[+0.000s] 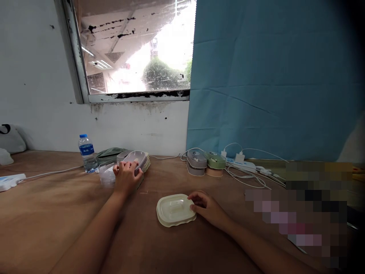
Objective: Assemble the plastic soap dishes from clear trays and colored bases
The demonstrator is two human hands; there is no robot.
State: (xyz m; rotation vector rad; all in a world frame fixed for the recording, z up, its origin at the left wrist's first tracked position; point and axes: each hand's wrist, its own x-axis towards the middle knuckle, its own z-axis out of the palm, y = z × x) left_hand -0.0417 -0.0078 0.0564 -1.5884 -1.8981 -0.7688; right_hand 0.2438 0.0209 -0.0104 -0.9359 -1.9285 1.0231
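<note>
A pale yellow, rounded rectangular plastic lid (169,213) with a raised oblong middle lies flat on the table in front of me. My right hand (208,209) has its thumb and fingers closed on the lid's right edge. Farther off to the left, my left hand (128,176) is closed at the near edge of a clear plastic cover (137,156), fingers bent over it. Beneath and behind that cover sits a stack of cream lids (146,163), partly hidden. A clear plastic container (106,175) stands just left of my left hand.
A water bottle (88,154) and a dark green pouch (110,153) stand at the back left. Grey (196,163) and green lidded boxes (215,163) sit by the blue curtain (256,76). A power strip (241,164) with loose white cables lies to their right.
</note>
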